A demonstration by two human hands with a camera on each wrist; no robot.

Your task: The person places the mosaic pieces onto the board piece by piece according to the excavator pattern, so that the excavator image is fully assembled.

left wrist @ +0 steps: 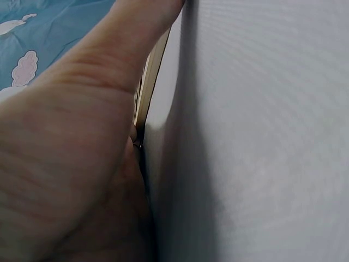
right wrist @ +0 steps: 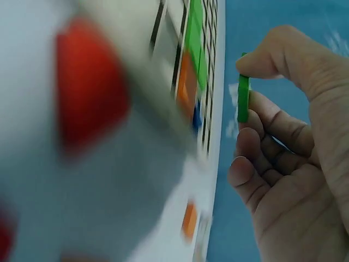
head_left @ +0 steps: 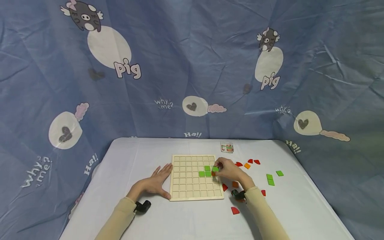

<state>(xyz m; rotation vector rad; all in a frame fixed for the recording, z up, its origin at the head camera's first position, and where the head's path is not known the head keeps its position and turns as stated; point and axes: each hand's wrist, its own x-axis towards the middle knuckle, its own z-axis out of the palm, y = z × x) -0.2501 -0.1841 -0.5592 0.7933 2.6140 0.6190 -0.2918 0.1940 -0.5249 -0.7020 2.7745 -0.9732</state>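
A light wooden grid board [head_left: 192,185] lies on the white table. My left hand [head_left: 156,182] is spread flat at its left edge, fingertips and thumb against the frame. Over the right side of the board, my right hand [head_left: 230,170] pinches a green square tile [right wrist: 243,98] between thumb and fingers. Several green tiles [head_left: 208,173] sit in the grid's cells, with an orange tile [head_left: 213,173] beside them, partly hidden by the right hand. In the left wrist view, the left hand [left wrist: 71,153] covers much of the board's pale edge [left wrist: 150,82].
Right of the board lie loose red quarter-round pieces [head_left: 235,210], orange squares [head_left: 247,165] and green tiles [head_left: 270,180]. A small printed card [head_left: 227,147] lies behind the board's far right corner. A blue patterned curtain [head_left: 192,73] hangs behind the table.
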